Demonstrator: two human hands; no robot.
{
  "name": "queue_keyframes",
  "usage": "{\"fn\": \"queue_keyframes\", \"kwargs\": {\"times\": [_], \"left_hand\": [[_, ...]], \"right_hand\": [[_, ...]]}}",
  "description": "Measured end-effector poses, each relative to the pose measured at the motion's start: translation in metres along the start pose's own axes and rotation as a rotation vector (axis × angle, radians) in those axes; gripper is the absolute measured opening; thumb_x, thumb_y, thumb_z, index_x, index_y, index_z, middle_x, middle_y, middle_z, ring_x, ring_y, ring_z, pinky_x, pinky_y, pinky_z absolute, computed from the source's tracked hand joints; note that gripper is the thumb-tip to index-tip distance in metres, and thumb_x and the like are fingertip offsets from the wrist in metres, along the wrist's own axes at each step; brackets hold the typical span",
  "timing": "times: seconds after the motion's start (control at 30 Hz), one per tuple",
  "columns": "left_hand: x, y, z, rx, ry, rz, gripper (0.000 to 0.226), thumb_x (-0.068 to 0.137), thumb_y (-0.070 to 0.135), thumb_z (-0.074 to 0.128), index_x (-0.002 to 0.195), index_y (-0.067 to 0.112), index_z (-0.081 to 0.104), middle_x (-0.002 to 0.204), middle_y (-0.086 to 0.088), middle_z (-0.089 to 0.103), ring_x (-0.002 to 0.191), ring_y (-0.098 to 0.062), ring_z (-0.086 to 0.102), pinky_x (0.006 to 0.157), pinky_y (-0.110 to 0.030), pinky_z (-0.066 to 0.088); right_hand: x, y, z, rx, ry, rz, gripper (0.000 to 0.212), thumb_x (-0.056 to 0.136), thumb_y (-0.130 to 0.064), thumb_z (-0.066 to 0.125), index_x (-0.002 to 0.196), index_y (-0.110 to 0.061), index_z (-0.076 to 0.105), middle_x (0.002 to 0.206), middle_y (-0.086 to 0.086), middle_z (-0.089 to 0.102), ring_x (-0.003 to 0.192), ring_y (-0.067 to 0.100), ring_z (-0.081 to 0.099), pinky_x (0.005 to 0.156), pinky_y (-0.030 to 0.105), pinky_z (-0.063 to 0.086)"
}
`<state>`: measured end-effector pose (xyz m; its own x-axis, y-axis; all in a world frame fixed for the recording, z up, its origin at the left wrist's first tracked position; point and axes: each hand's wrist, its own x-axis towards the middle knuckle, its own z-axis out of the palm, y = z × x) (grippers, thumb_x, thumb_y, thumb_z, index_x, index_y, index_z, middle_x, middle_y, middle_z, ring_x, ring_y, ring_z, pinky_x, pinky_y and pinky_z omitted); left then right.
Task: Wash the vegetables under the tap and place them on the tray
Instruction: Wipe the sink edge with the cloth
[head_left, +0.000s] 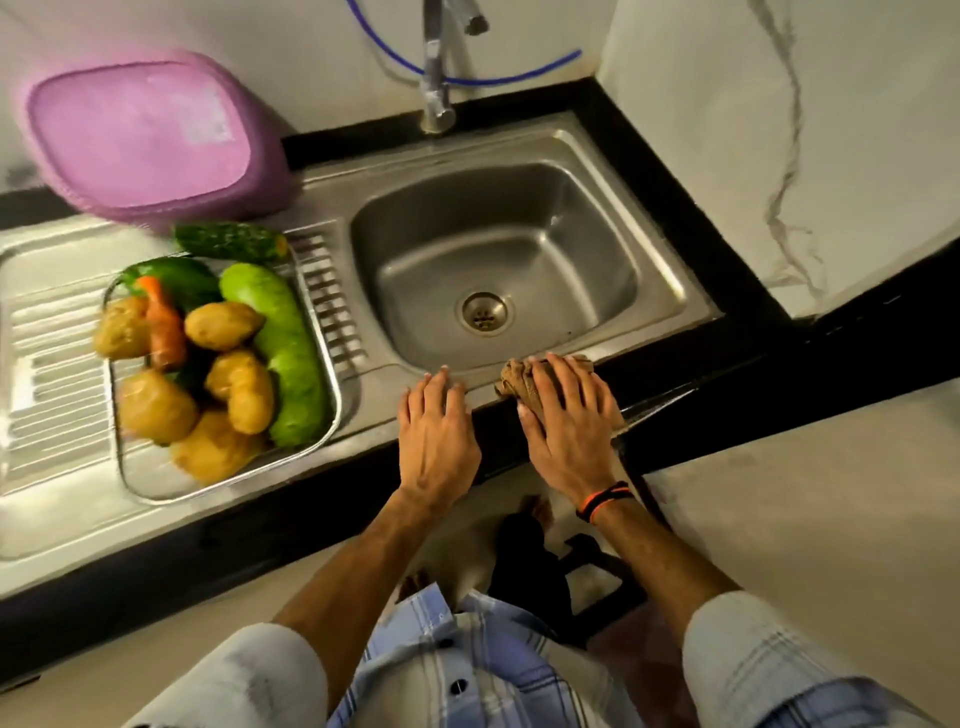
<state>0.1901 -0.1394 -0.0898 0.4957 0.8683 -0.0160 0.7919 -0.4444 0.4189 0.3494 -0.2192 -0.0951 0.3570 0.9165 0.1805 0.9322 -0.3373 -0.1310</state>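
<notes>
Honestly, both hands sit flat at lower centre: left hand (439, 434) on the sink (670, 291) rim, right hand (566, 415) pressing a brown rag (519, 382). Vegetables (228, 364) overfill the steel tray (332, 410) at left; grabbing one carelessly could tumble others.

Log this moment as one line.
left hand: flat on sink edge | right hand: on cloth | vegetables: in tray | tap: off
</notes>
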Motion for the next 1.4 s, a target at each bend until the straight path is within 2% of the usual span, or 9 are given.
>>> {"fn": "queue_keyframes", "kwargs": {"times": [0.2, 0.4, 0.53, 0.63, 0.77, 0.9, 1.03, 1.23, 1.4], "left_hand": [[-0.038, -0.053, -0.019, 0.033, 0.055, -0.109, 0.058, 0.098, 0.033, 0.023, 0.142, 0.007, 0.050, 0.150, -0.014, 0.046, 0.140, -0.033, 0.041, 0.115, -0.052, 0.031], [-0.060, -0.077, -0.027, 0.078, 0.100, -0.124, 0.062, 0.093, 0.034, 0.029, 0.138, 0.000, 0.055, 0.142, -0.019, 0.054, 0.133, -0.036, 0.051, 0.113, -0.049, 0.036], [-0.068, -0.079, -0.022, 0.128, 0.161, -0.126, 0.056, 0.095, 0.027, 0.035, 0.134, -0.006, 0.056, 0.135, -0.023, 0.059, 0.126, -0.036, 0.057, 0.113, -0.045, 0.027], [-0.073, -0.083, -0.017, 0.170, 0.164, -0.117, 0.056, 0.098, 0.029, 0.034, 0.138, -0.005, 0.052, 0.140, -0.024, 0.054, 0.132, -0.036, 0.052, 0.116, -0.046, 0.025], [-0.078, -0.086, -0.016, 0.195, 0.161, -0.099, 0.057, 0.100, 0.032, 0.033, 0.142, -0.003, 0.049, 0.145, -0.021, 0.051, 0.137, -0.034, 0.046, 0.119, -0.046, 0.023], [-0.077, -0.087, -0.015, 0.194, 0.177, -0.112, 0.056, 0.099, 0.031, 0.035, 0.142, -0.003, 0.049, 0.146, -0.021, 0.050, 0.137, -0.034, 0.046, 0.119, -0.046, 0.024], [-0.076, -0.085, -0.016, 0.193, 0.171, -0.122, 0.057, 0.098, 0.030, 0.034, 0.142, -0.004, 0.048, 0.145, -0.022, 0.050, 0.137, -0.035, 0.046, 0.119, -0.046, 0.022], [-0.075, -0.084, -0.017, 0.163, 0.178, -0.144, 0.057, 0.098, 0.029, 0.033, 0.142, -0.005, 0.048, 0.144, -0.024, 0.051, 0.136, -0.037, 0.046, 0.119, -0.046, 0.022], [-0.074, -0.083, -0.019, 0.124, 0.175, -0.152, 0.059, 0.096, 0.028, 0.031, 0.141, -0.006, 0.048, 0.142, -0.025, 0.052, 0.134, -0.039, 0.048, 0.117, -0.049, 0.027]], "right_hand": [[-0.024, -0.072, 0.006, 0.053, -0.010, -0.084, 0.057, 0.097, -0.044, 0.046, 0.149, -0.020, 0.041, 0.154, 0.005, 0.039, 0.143, 0.024, 0.032, 0.117, 0.047, 0.022], [-0.033, -0.116, 0.010, 0.136, -0.012, -0.225, 0.055, 0.098, -0.042, 0.044, 0.148, -0.019, 0.043, 0.154, 0.006, 0.038, 0.143, 0.025, 0.032, 0.118, 0.047, 0.021], [-0.001, -0.131, 0.018, 0.145, -0.043, -0.276, 0.053, 0.095, -0.041, 0.047, 0.143, -0.019, 0.049, 0.149, 0.006, 0.046, 0.139, 0.026, 0.038, 0.117, 0.046, 0.023], [0.036, -0.149, 0.025, 0.139, -0.094, -0.269, 0.050, 0.093, -0.043, 0.045, 0.135, -0.018, 0.056, 0.142, 0.007, 0.053, 0.135, 0.027, 0.043, 0.113, 0.045, 0.029], [0.075, -0.166, 0.037, 0.095, -0.201, -0.274, 0.058, 0.092, -0.046, 0.032, 0.142, -0.020, 0.048, 0.149, 0.008, 0.045, 0.139, 0.029, 0.038, 0.113, 0.048, 0.029], [0.082, -0.167, 0.038, 0.088, -0.224, -0.294, 0.058, 0.091, -0.045, 0.034, 0.143, -0.022, 0.046, 0.148, 0.006, 0.045, 0.137, 0.028, 0.038, 0.109, 0.047, 0.034], [0.071, -0.158, 0.024, 0.074, -0.232, -0.338, 0.052, 0.091, -0.043, 0.050, 0.139, -0.025, 0.047, 0.143, -0.001, 0.047, 0.132, 0.026, 0.039, 0.100, 0.045, 0.038], [0.031, -0.139, 0.004, 0.017, -0.152, -0.362, 0.050, 0.087, -0.041, 0.052, 0.134, -0.025, 0.054, 0.130, 0.000, 0.056, 0.118, 0.026, 0.049, 0.095, 0.041, 0.037], [-0.015, -0.118, -0.001, 0.057, -0.097, -0.331, 0.060, 0.091, -0.042, 0.050, 0.148, -0.025, 0.041, 0.147, 0.003, 0.045, 0.133, 0.026, 0.038, 0.107, 0.043, 0.030]]}}
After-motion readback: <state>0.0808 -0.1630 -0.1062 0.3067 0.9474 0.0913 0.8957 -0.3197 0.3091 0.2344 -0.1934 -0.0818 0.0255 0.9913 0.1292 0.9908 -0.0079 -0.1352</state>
